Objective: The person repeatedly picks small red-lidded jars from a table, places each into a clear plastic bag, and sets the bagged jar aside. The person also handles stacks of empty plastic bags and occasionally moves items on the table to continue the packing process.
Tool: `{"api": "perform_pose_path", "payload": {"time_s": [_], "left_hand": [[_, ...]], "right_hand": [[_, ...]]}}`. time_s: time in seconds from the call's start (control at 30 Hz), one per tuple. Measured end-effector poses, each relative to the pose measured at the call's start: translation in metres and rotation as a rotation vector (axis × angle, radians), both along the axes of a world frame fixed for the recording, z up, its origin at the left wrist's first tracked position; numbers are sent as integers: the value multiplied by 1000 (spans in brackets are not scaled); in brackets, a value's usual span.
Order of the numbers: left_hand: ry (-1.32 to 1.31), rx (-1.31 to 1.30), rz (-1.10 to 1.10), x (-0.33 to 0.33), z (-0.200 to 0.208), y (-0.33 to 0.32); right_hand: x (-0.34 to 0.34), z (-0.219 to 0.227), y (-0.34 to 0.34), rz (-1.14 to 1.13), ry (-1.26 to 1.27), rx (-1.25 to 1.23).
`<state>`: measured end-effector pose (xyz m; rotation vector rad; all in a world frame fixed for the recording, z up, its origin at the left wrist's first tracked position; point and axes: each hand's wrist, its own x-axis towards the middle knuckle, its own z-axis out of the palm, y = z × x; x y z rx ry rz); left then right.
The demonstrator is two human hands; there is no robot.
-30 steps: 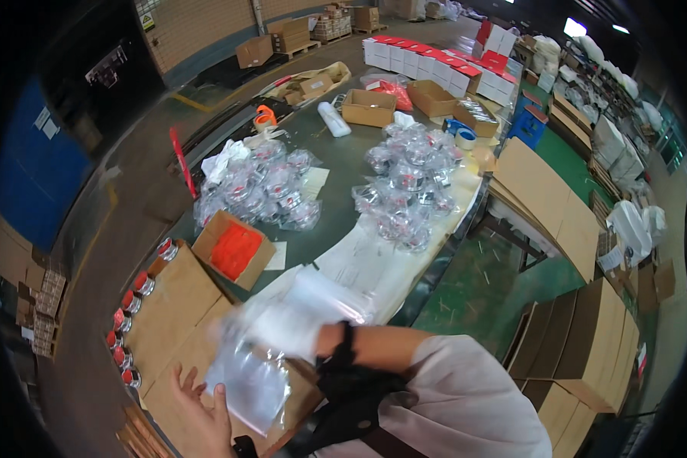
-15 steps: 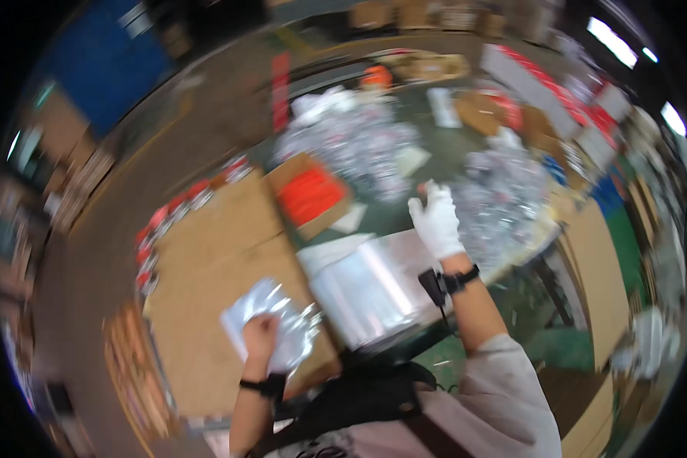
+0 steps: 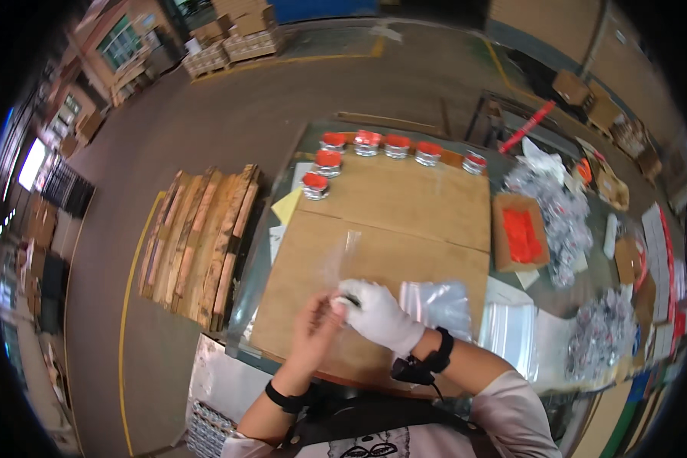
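Over the cardboard sheet [image 3: 282, 305], my two hands meet close together. My bare left hand [image 3: 315, 330] is closed at the fingertips on a clear plastic bag [image 3: 342, 256], which shows faintly beyond the hands. My right hand [image 3: 380, 314], in a white glove, is curled closed against the left fingertips. What it grips is hidden, though a small dark spot shows between thumb and fingers. Just right of the glove, a few clear bags [image 3: 443, 307] lie on the cardboard.
Several red-topped silvery bundles [image 3: 397, 146] line the cardboard's far and left edges. An open box with red contents [image 3: 520, 233] stands to the right, beside piles of clear-wrapped pieces [image 3: 603, 336] and a stack of plastic sheets [image 3: 509, 332]. A wooden pallet [image 3: 198, 244] lies left.
My view has swung left. My right hand has come from the wrapped pieces to meet my left hand. The bags that my left hand was on now lie apart from it.
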<state>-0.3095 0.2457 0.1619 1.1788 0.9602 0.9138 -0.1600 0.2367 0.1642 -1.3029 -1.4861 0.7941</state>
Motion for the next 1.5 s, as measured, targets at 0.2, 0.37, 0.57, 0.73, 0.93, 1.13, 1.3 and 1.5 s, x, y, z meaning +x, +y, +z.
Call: {"api": "perform_pose_path", "payload": {"time_s": [0.2,0.37,0.57,0.73,0.93,1.13,1.3,1.5], "left_hand": [[-3,64,581,-165,0,77],[774,521,287,-182,16,81],[707,306,-203,-66,-107,78],[230,-15,74,4,-173,33],[296,211,361,-50,-121,29],[354,624,-120,-36,-57,-11],[-20,652,303,1,-73,-9],[-345,-123,-66,-81,-52,20]], "right_hand": [[-15,-25,200,-110,-490,28],[-10,-106,309,-253,-874,-29],[6,-40,207,95,-1,-507],[-36,-74,30,-4,150,-381],[-37,-95,-3,225,-615,-288],[4,-154,10,332,-344,-354],[41,-125,15,296,643,-660],[-50,8,-21,-12,-967,-29]]}}
